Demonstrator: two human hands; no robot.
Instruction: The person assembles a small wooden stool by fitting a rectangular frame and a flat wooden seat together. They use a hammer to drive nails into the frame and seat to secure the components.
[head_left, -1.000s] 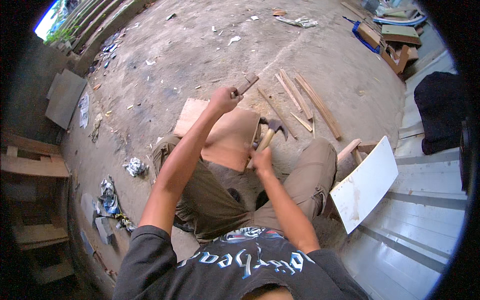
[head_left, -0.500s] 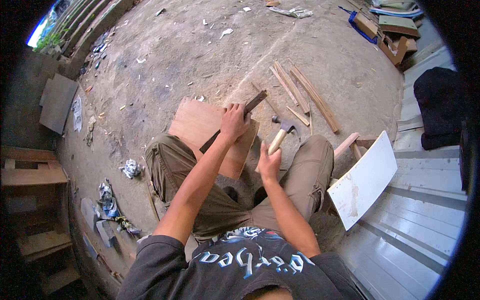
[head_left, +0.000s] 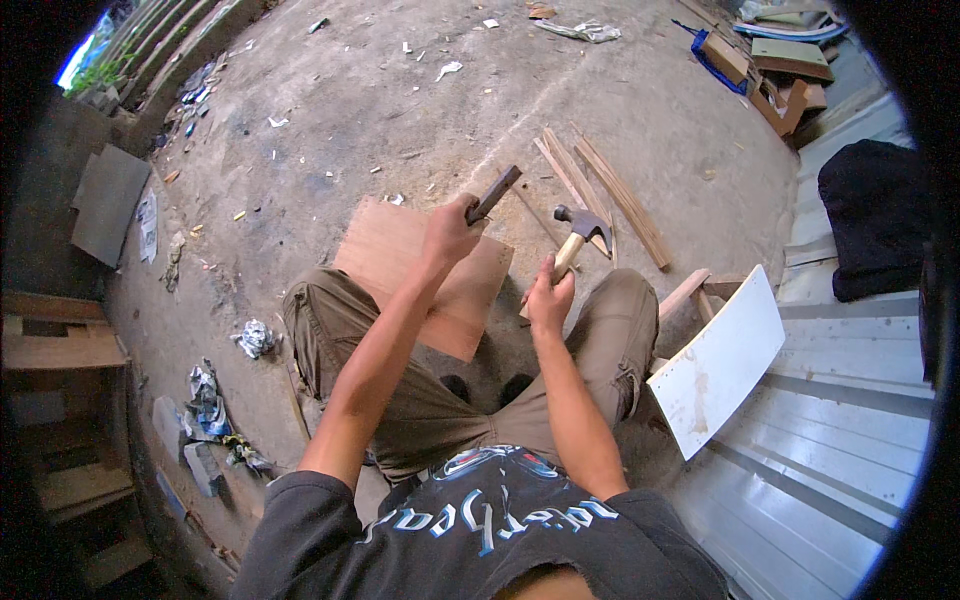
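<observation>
My left hand [head_left: 452, 238] is closed around a dark, narrow bar [head_left: 496, 192] whose far end sticks out past the fingers; the rest is hidden behind my hand and forearm. Beneath that hand lies a thin brown plywood board [head_left: 385, 240], between and in front of my knees. To the right, my right hand [head_left: 549, 297] grips a claw hammer [head_left: 580, 230] by its light wooden handle, with the dark head raised beside the board's right edge. The hammer does not appear to touch the bar.
Several wooden strips [head_left: 622, 200] lie on the concrete floor [head_left: 370, 110] ahead. A white panel on a wooden frame [head_left: 720, 360] stands at my right, near corrugated metal sheeting [head_left: 830, 400]. A wooden shelf unit [head_left: 65, 350] is at the left, with crumpled foil [head_left: 257, 338] nearby.
My left hand has shifted left and lifted with the bar, whose near end no longer shows across the board. My right hand and the hammer have moved slightly right and up.
</observation>
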